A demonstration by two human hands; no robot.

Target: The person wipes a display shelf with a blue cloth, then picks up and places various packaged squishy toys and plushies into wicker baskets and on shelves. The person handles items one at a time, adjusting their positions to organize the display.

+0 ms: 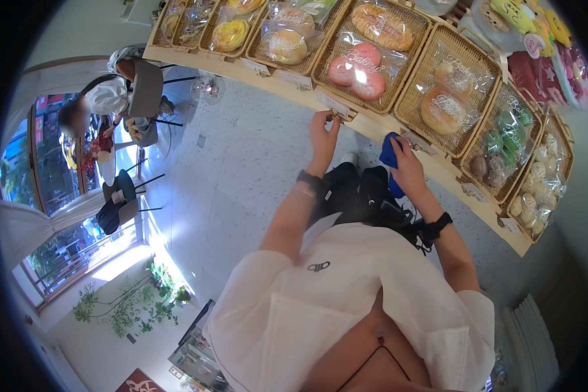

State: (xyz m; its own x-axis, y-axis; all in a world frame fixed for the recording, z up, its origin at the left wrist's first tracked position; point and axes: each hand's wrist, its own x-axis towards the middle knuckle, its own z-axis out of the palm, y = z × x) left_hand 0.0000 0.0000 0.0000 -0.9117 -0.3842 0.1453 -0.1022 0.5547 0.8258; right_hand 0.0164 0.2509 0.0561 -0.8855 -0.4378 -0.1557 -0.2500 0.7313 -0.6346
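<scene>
My left hand (323,137) reaches the front edge of the wooden display shelf (242,73). Its thumb and fingers pinch a small brownish card holder (347,116) beneath a white label card (332,102). Held in my right hand (408,168) is a blue cloth (390,150), part of which hangs below the fingers. That hand is close to another label card (419,144) on the same edge. Behind the cards, a wicker basket (398,98) holds pink round bread (357,70) and a long golden loaf (381,26), both wrapped in clear plastic.
More wicker baskets (460,147) of wrapped bread line the shelf on both sides. Plush toys (526,23) are at the far right. A person (108,95) sits by the windows at left, near a round table (106,163) and chairs (121,202). A leafy plant (166,284) stands lower left.
</scene>
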